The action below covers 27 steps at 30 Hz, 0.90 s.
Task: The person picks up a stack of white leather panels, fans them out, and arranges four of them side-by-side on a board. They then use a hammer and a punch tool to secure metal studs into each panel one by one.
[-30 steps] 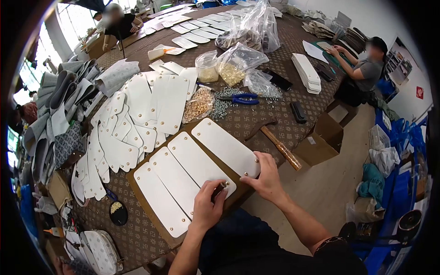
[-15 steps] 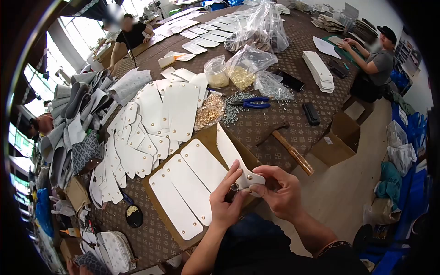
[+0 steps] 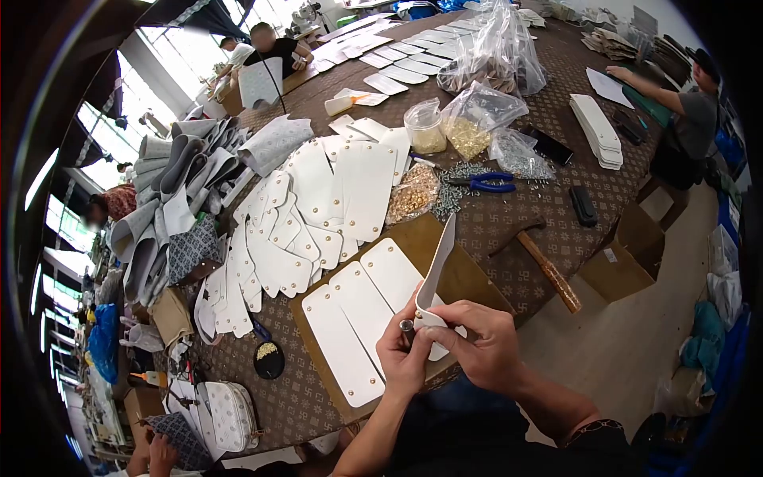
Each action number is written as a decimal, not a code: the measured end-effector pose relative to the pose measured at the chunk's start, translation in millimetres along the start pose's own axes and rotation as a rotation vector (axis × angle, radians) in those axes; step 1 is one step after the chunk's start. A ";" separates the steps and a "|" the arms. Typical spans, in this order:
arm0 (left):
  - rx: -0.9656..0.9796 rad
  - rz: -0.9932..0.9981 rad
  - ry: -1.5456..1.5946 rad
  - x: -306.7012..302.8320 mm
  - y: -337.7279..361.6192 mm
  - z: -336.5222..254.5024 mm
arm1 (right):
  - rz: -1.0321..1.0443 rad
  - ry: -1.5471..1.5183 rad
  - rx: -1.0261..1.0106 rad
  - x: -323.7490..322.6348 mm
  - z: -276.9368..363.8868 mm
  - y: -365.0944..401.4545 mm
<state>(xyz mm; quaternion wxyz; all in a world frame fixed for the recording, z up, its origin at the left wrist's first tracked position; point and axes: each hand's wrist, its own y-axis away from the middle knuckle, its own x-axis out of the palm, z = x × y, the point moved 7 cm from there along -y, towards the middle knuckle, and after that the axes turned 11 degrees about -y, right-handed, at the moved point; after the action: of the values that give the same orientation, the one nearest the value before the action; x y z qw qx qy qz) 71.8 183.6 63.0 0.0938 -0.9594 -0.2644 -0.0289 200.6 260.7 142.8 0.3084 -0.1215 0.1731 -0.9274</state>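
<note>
Both hands are together over the right edge of a brown board (image 3: 469, 256). Between them a white strip (image 3: 436, 266) with a brass-coloured stud stands edge-up, its tip pointing away. My left hand (image 3: 404, 350) is closed round a short metal tool (image 3: 406, 325), its fingertips against the strip's near end. My right hand (image 3: 481, 338) pinches that same end between thumb and fingers. White panels (image 3: 343, 342) with studs at their corners lie side by side on the board, to the left of the hands.
A hammer (image 3: 550, 272) lies right of the board. Beyond it are blue-handled pliers (image 3: 493, 183), a bag of brass studs (image 3: 413, 193) and a jar (image 3: 426, 127). Stacked white pieces (image 3: 362, 191) spread at the left. A person (image 3: 690, 107) sits at the far right.
The white strip has turned from lying face-up to standing on edge, and my right hand has shifted its grip. The camera view has swung left, so the scene sits further right.
</note>
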 end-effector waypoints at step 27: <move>0.176 0.273 -0.682 39.9 -27.9 8.3 | -0.448 -0.134 0.322 -64.8 -81.5 55.2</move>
<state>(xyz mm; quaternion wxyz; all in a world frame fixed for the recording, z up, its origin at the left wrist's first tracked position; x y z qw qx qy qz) 91.8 228.8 63.6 0.0853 -0.9286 -0.1517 0.3276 253.4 279.1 39.1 0.1217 -0.1671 -0.0284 -0.9780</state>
